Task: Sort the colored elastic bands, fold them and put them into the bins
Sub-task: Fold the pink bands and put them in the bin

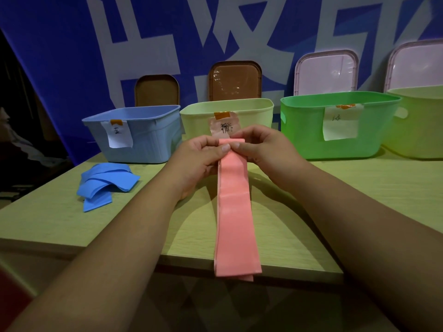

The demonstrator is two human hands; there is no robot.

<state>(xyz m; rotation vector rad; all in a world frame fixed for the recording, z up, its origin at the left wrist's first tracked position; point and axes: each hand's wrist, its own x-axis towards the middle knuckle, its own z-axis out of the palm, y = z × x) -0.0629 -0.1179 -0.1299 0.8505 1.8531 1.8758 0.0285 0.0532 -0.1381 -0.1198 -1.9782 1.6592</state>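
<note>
A long pink elastic band [236,219] hangs doubled over from both hands, its lower end past the table's front edge. My left hand [200,161] pinches its top left corner and my right hand [261,146] pinches the top right, thumbs nearly touching. Behind the hands stands a pale yellow bin [254,116] with a pink label. A blue bin [148,137] stands at the left and a green bin [345,130] at the right, each with a paper label. Several blue bands [105,184] lie in a loose pile on the table in front of the blue bin.
A fourth, yellow-green bin [422,125] stands at the far right. Brown and pink lids [235,80] lean against the blue-and-white wall behind the bins. The wooden table [359,188] ends at a front edge near my forearms.
</note>
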